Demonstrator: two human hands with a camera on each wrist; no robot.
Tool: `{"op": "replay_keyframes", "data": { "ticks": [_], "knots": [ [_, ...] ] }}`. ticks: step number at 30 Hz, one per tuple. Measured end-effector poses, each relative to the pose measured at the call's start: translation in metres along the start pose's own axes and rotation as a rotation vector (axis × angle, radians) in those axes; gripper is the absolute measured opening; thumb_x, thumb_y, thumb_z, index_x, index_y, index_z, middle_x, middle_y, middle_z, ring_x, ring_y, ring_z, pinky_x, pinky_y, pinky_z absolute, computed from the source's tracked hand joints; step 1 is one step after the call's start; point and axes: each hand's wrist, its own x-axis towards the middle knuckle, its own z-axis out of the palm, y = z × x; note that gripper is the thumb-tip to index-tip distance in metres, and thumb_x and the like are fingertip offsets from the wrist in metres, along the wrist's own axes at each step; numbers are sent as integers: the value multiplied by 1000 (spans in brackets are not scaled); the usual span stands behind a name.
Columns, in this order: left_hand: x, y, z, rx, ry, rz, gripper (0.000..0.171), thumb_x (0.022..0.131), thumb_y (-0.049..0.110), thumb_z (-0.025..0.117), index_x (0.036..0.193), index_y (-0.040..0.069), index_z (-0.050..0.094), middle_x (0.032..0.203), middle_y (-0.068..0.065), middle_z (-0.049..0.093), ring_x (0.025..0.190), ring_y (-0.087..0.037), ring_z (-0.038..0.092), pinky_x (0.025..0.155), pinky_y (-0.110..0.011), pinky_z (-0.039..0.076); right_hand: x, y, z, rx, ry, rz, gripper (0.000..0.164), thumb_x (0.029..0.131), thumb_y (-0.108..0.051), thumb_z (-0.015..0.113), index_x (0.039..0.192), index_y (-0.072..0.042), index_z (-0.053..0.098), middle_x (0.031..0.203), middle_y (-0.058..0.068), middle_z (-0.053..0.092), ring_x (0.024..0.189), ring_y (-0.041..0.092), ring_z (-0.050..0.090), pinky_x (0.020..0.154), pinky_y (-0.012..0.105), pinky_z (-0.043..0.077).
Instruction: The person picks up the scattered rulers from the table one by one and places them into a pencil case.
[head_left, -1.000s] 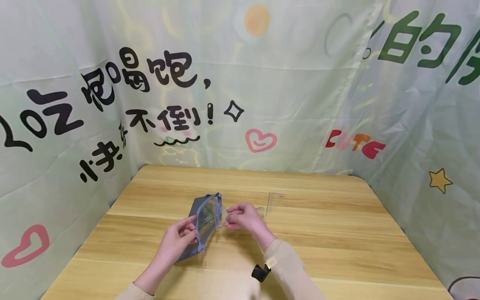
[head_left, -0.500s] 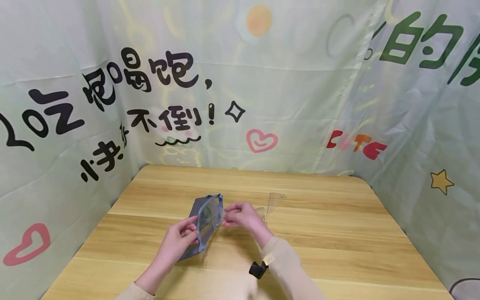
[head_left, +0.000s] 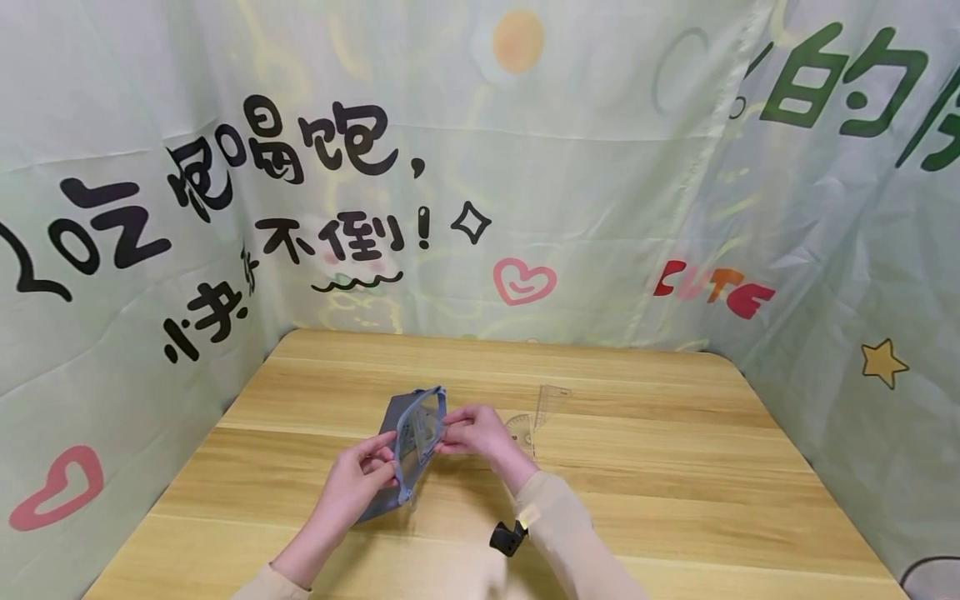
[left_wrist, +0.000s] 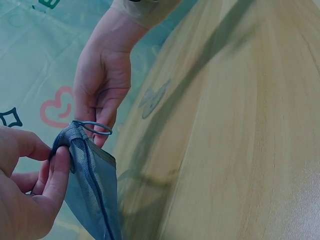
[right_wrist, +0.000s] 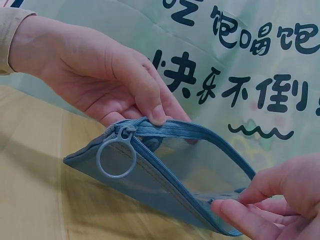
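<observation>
A blue-grey zip pouch [head_left: 400,408] with a mesh side stands tilted on the table, its mouth spread toward the right. My left hand [head_left: 358,473] pinches the zip edge between thumb and fingers; the ring-shaped zip pull [right_wrist: 116,158] hangs beside it in the right wrist view. At the other side of the mouth, my right hand [head_left: 476,433] pinches a clear set square [right_wrist: 222,195], most of it inside the pouch and partly hidden by the fingers. Past the right hand, a clear protractor [head_left: 519,427] and another clear set square [head_left: 552,402] lie flat on the wood.
The wooden table [head_left: 675,467] has fabric curtains [head_left: 600,208] with printed lettering on its back and sides. A black wrist-worn device [head_left: 507,540] sits under my right sleeve, close over the table.
My right hand has moved left to the pouch mouth, and the clear set square has slid from outside the mouth into it. The left hand keeps its hold.
</observation>
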Motion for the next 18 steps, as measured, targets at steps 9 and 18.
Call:
{"op": "replay_keyframes", "data": {
  "ticks": [9, 18],
  "knots": [
    [0, 0, 0, -4, 3, -1, 51, 86, -8, 62, 136, -7, 54, 97, -12, 59, 78, -12, 62, 68, -21, 61, 1, -3, 3, -20, 12, 9, 39, 83, 10, 63, 121, 15, 58, 95, 25, 69, 70, 17, 72, 77, 35, 65],
    [0, 2, 0, 4, 5, 1, 50, 86, -7, 62, 135, -7, 54, 97, -12, 59, 79, -12, 62, 68, -21, 61, 1, -2, 7, -51, 10, 5, 38, 81, 11, 62, 119, 14, 59, 98, 28, 69, 71, 19, 71, 78, 39, 64]
  ]
}}
